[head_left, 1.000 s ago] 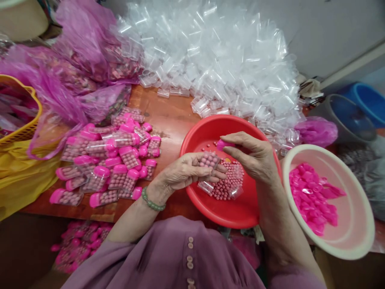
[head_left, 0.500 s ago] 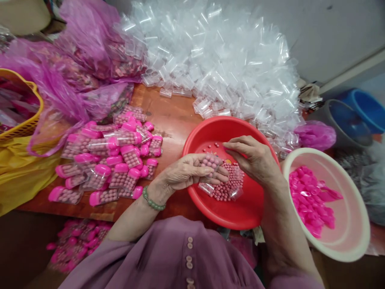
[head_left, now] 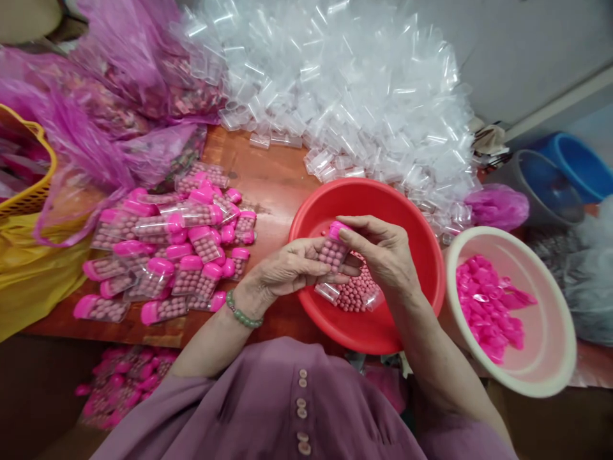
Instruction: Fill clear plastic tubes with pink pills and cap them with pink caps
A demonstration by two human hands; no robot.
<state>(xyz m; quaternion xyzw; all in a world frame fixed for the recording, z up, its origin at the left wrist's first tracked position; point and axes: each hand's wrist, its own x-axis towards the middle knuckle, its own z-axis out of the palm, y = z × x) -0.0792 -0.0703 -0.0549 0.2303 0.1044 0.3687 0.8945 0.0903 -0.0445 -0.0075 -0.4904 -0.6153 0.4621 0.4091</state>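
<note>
My left hand point(head_left: 297, 265) is closed around a clear plastic container point(head_left: 331, 254) filled with pink beads. On the container's top is a pink cap point(head_left: 338, 229), pinched by the thumb and fingers of my right hand point(head_left: 383, 249). Both hands are over a red basin point(head_left: 311, 204). Inside it lie loose pink beads point(head_left: 355, 295) and a clear container point(head_left: 327, 292) on its side. A cream basin point(head_left: 555, 345) to the right holds a heap of pink caps point(head_left: 491, 306).
Capped, filled containers point(head_left: 177, 249) are piled at the left of the wooden table point(head_left: 258, 166). Clear containers point(head_left: 345, 89) form a large heap at the back. Pink plastic bags point(head_left: 129, 76), a yellow basket point(head_left: 33, 201) and a blue bucket point(head_left: 579, 169) stand around.
My right hand has come left and down to the container, where a pink cap now shows on its top. My left hand still holds the container in nearly the same place.
</note>
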